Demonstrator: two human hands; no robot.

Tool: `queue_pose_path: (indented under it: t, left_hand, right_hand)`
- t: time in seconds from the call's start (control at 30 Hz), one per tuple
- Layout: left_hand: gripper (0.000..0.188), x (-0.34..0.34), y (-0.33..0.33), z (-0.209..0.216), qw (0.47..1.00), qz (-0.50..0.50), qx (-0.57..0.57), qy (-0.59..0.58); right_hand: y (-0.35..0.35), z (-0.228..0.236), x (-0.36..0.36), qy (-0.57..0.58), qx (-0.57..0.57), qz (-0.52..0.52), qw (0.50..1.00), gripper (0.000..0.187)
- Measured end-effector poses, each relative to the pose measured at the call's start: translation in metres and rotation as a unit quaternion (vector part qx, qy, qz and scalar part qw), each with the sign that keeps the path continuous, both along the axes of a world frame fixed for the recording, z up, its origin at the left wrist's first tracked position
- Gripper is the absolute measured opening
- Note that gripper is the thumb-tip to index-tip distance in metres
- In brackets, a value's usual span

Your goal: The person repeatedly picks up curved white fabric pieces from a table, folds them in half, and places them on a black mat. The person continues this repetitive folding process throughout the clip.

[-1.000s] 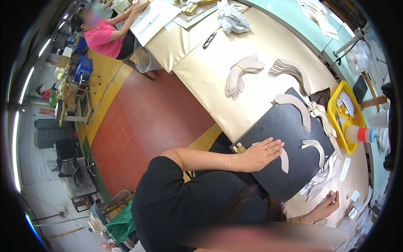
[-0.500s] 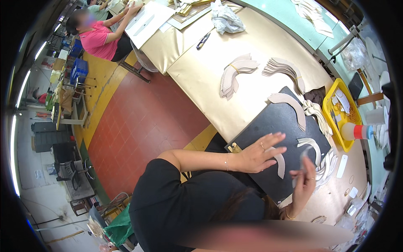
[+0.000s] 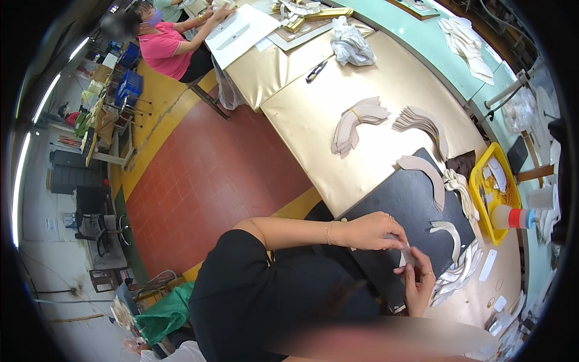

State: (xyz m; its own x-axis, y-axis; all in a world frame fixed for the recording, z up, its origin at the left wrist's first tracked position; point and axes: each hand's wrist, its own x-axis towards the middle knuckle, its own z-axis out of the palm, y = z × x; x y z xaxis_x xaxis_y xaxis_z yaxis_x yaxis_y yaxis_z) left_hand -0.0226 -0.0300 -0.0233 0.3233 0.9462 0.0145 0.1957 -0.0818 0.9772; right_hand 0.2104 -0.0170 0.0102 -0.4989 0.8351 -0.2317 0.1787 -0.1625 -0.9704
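My left hand (image 3: pixel 379 231) is closed in a pinch at the upper end of a small pale curved strip (image 3: pixel 407 257). The fingers of my right hand (image 3: pixel 419 279) close on the strip's other side, and they hide much of it. Both hands are over a black board (image 3: pixel 380 199) on the table. On that board, a wide beige curved piece (image 3: pixel 429 176) lies at the far edge and a thinner white curved strip (image 3: pixel 449 234) lies to the right. A pile of white strips (image 3: pixel 461 274) sits by the board's right edge.
Two banded stacks of curved beige pieces, a left stack (image 3: pixel 357 123) and a right stack (image 3: pixel 424 127), lie beyond the board. A yellow basket (image 3: pixel 496 232) holds a bottle (image 3: pixel 512 217). Farther off are a cutter knife (image 3: pixel 316 72), a crumpled plastic bag (image 3: pixel 351 43) and a person in pink (image 3: pixel 161 51).
My left hand has gone from spread flat on the board to pinching. My right hand has come in to meet it. The curved strip beside my left hand is now up between my fingers.
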Motion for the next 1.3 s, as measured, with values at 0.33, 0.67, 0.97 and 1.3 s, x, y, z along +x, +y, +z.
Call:
queue_pose_path:
  t: [0.33, 0.67, 0.97, 1.3]
  left_hand:
    - [0.024, -0.002, 0.002, 0.004, 0.997, -0.011, -0.081, -0.008]
    - [0.032, -0.003, -0.003, -0.011, 0.998, -0.057, -0.010, 0.029]
    - [0.026, -0.005, -0.004, -0.024, 0.994, -0.041, 0.058, 0.083]
    - [0.023, -0.004, -0.019, -0.045, 0.974, -0.049, 0.150, 0.160]
  right_hand:
    - [-0.004, -0.029, -0.002, -0.022, -0.076, -0.104, 0.991, 0.014]
    - [-0.018, -0.041, 0.003, -0.028, -0.134, -0.085, 0.987, 0.018]
    - [-0.013, -0.048, 0.003, -0.014, -0.127, -0.083, 0.988, 0.017]
    - [-0.018, -0.071, -0.002, -0.030, -0.103, -0.102, 0.989, 0.015]
